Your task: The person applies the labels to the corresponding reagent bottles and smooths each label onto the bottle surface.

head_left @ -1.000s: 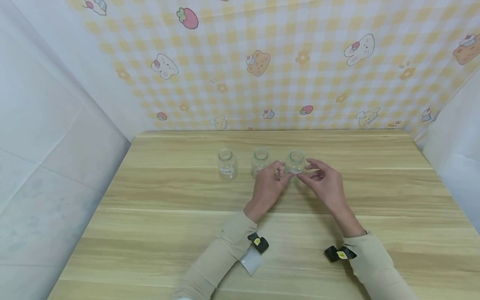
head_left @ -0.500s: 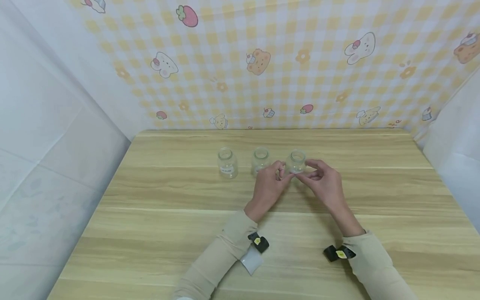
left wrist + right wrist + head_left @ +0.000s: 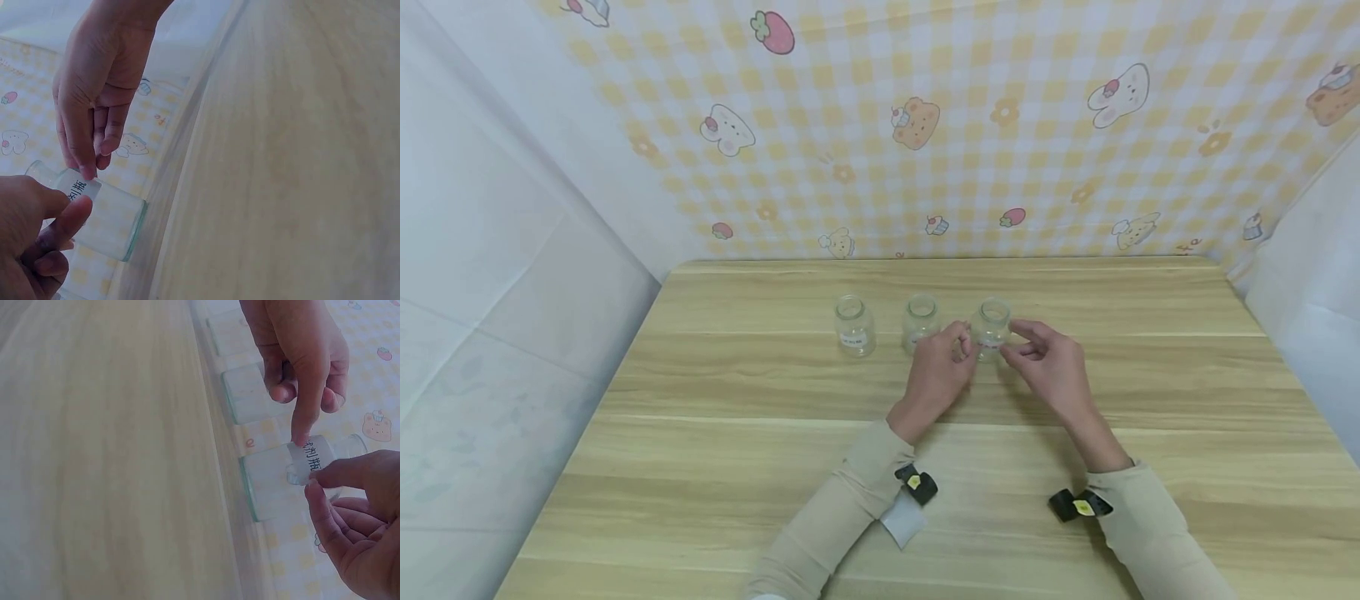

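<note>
A clear glass bottle (image 3: 993, 321) stands upright on the table, rightmost in a row. Its front bears a white label (image 3: 309, 455) with dark handwritten characters, lying flat on the glass. My left hand (image 3: 936, 371) holds the bottle's left side, one finger on the label's left end. My right hand (image 3: 1051, 367) grips the other side, its thumb and index finger close together at the label's right end. Fingers partly cover the label in both wrist views. A middle bottle (image 3: 922, 312) is partly hidden by my left hand. Farther left is a third labelled bottle (image 3: 854, 327).
A small pale grey square (image 3: 902, 521) lies beside my left forearm, partly covered by the black wrist strap piece (image 3: 917, 483). Wood-grain tabletop (image 3: 722, 467) extends around the bottles. Behind them hangs a yellow checked cloth (image 3: 865, 167).
The thumbs, together at the middle of the label before, have moved apart toward its two ends. More of the label's writing shows now. The bottles stay in place.
</note>
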{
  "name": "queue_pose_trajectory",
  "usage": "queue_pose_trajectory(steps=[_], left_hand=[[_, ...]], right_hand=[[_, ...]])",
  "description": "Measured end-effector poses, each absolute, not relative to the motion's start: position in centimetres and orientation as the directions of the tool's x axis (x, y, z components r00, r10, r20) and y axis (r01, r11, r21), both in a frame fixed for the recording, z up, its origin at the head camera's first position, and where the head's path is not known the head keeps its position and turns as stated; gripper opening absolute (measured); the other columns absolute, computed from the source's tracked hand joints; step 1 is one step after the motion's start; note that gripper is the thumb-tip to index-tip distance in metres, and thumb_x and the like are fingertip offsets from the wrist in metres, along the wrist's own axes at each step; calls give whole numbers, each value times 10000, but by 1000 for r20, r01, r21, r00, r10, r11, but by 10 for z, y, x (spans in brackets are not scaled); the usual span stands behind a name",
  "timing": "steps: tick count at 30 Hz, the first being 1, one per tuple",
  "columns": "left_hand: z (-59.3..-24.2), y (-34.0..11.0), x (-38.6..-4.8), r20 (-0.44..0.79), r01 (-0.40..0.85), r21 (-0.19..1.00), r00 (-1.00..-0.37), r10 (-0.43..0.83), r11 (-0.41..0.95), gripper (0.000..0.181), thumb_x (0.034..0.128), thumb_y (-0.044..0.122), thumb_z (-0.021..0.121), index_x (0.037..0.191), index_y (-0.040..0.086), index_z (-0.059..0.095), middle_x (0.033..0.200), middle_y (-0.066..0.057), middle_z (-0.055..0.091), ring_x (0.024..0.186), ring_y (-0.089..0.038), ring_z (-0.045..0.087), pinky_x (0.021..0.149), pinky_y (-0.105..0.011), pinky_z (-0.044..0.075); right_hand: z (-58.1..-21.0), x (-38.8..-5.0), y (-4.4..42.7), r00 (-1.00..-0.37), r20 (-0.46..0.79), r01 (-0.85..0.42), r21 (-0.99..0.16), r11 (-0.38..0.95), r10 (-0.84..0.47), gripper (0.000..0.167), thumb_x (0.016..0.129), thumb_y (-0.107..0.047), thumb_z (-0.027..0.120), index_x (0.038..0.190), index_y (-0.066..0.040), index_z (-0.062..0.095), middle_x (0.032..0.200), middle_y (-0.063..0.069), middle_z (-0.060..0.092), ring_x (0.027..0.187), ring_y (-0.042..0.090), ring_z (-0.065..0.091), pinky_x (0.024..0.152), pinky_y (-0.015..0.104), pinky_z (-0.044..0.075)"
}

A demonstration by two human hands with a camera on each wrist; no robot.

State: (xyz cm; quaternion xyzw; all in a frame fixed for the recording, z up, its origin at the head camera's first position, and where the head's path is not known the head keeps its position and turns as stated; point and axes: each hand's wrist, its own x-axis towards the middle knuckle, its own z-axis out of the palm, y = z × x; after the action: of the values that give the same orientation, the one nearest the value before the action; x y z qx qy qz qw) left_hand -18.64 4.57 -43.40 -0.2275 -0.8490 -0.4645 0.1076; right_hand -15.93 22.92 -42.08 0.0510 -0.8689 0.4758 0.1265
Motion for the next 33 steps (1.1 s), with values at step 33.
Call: queue_pose_trajectory(steps=[33], left_hand=[[-433, 45, -187, 321, 439, 789, -891, 322, 429, 270, 980, 1, 679, 764, 57, 528, 1129, -216, 737, 485, -87, 646, 458, -147, 465]], right_hand=[[-421, -159, 231, -967, 257, -221, -832, 509, 0, 378, 944, -45, 756, 1275, 94, 639, 993, 263, 750, 746, 355, 746, 590, 165, 544]])
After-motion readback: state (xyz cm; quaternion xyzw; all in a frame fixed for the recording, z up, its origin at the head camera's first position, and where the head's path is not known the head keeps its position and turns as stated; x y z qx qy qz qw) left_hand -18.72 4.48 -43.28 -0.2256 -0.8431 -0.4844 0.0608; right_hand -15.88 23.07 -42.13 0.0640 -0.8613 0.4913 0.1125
